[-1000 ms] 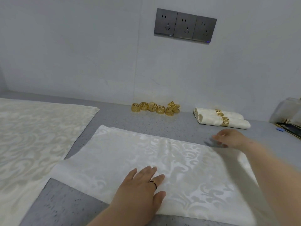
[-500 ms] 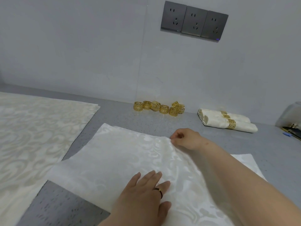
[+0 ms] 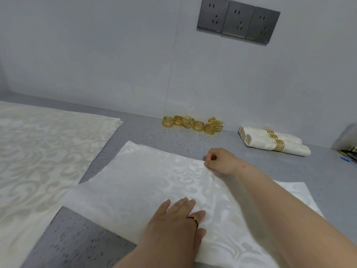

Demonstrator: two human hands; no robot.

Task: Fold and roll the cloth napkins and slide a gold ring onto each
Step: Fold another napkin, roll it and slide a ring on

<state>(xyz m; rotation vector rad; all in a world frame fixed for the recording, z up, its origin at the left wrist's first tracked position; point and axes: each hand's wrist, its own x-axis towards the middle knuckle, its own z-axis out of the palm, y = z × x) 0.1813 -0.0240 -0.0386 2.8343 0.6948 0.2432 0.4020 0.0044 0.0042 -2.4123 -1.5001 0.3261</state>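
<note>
A white patterned napkin (image 3: 135,182) lies folded on the grey counter in front of me. My left hand (image 3: 177,219) rests flat on its near part, fingers straight. My right hand (image 3: 220,161) pinches the napkin's far edge, folded over from the right, with fingers curled. Several gold rings (image 3: 193,124) stand in a cluster by the wall. Rolled napkins (image 3: 270,141) with gold rings on them lie at the right rear.
A stack of spread napkins (image 3: 48,151) covers the counter's left side. Bare grey counter (image 3: 173,142) shows between the napkin and the rings. Dark objects (image 3: 348,153) sit at the far right edge. Wall sockets (image 3: 238,21) are above.
My right hand has carried the napkin's right corner leftward across the cloth, folding it over. The left hand has stayed pressed on the near part. The view shifted slightly.
</note>
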